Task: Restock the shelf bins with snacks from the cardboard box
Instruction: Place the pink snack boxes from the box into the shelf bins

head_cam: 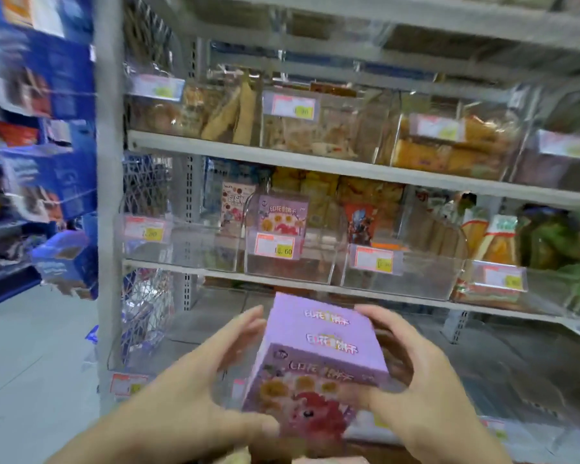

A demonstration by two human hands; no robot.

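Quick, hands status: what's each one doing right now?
Left hand: fingers spread along the left side of the purple snack boxes, thumb underneath, holding them.
Right hand: curled round their right side.

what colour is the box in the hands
Light purple box, with cookies and a red cartoon figure on its front; seen in the head view.

- The scene is evenly and brightly lit from overhead, with a cool, slightly washed-out cast.
- Motion blur smears the whole view, strongest on the blue shelving (37, 105) at the left edge.
- Both hands and the purple snack box (318, 360) are soft, and the box print is only partly legible.
- Glare glints on the clear bins (288, 262).
- Wide-angle distortion tilts the shelf boards (349, 169) toward the right.
- Shadows are faint.
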